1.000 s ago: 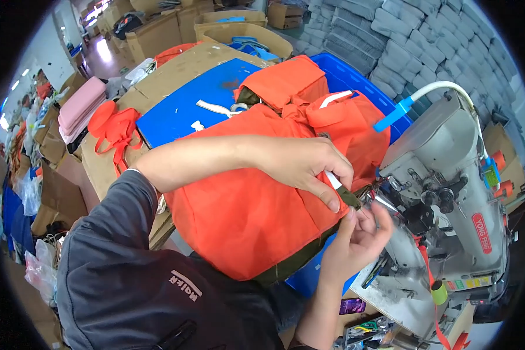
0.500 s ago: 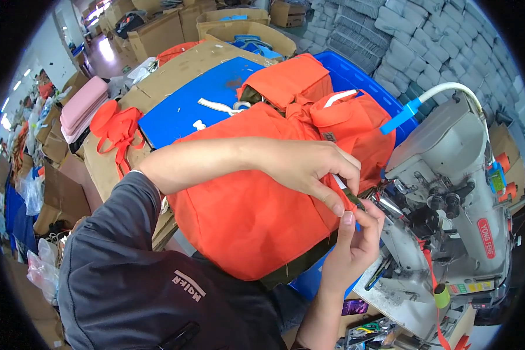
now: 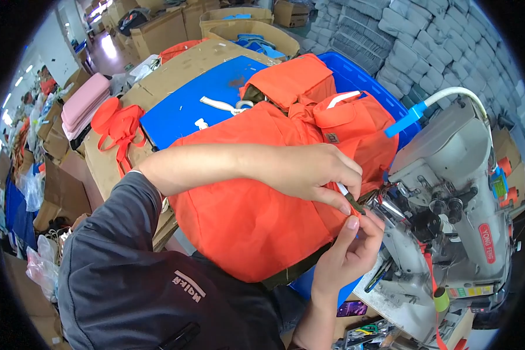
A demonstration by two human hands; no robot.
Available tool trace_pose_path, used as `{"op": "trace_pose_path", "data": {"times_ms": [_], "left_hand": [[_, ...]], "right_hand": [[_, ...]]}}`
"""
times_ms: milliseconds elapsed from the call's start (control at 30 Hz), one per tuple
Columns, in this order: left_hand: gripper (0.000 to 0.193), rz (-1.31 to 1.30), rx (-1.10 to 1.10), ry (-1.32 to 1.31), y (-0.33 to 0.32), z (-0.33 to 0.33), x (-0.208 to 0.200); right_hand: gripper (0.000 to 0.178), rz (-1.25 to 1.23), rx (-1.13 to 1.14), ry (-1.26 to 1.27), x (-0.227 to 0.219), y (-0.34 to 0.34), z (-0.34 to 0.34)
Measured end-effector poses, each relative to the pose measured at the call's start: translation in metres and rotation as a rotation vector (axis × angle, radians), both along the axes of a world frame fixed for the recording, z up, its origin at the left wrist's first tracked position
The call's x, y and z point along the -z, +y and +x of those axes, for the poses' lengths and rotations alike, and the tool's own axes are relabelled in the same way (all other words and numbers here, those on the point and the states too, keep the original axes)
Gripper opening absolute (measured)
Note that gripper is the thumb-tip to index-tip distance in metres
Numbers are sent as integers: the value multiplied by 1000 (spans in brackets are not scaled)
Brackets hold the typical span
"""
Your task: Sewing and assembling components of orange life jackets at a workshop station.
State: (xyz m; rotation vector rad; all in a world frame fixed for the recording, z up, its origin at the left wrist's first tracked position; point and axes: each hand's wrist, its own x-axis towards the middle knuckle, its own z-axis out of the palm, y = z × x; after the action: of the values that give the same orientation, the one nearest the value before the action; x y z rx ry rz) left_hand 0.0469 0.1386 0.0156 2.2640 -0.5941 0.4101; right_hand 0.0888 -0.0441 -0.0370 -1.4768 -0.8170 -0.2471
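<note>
A large orange fabric bag piece (image 3: 245, 224) with a dark green underside lies bunched in front of me. My left hand (image 3: 318, 175) reaches across its top, thumb and fingers pinched on the edge of the fabric. Just below, my right hand (image 3: 350, 251) pinches the same edge, its thumb tip close to the left one. Between the hands a dark green strip (image 3: 354, 204) and a bit of white show at the edge. The hands hide most of the held part. The sewing machine (image 3: 449, 198) stands close to the right of both hands.
Behind the bag are a blue board (image 3: 198, 99) with white scraps and a blue crate (image 3: 367, 81) partly under orange fabric. Orange straps (image 3: 119, 128) and pink folded pieces (image 3: 84, 108) lie at the left. A phone (image 3: 352, 308) and small tools (image 3: 367, 332) lie below the machine.
Both hands keep their pinch on the fabric edge. My left fingertips have shifted slightly right and my right hand has turned a little, its wrist a bit further left.
</note>
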Motion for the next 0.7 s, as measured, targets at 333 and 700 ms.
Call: {"op": "trace_pose_path", "data": {"times_ms": [333, 700], "left_hand": [[25, -73, -32, -76, -7, -4, 7], [19, -227, 111, 160, -1, 5, -1]], "right_hand": [[10, -60, -20, 13, -7, -8, -3], [10, -120, 105, -20, -16, -11, -1]]}}
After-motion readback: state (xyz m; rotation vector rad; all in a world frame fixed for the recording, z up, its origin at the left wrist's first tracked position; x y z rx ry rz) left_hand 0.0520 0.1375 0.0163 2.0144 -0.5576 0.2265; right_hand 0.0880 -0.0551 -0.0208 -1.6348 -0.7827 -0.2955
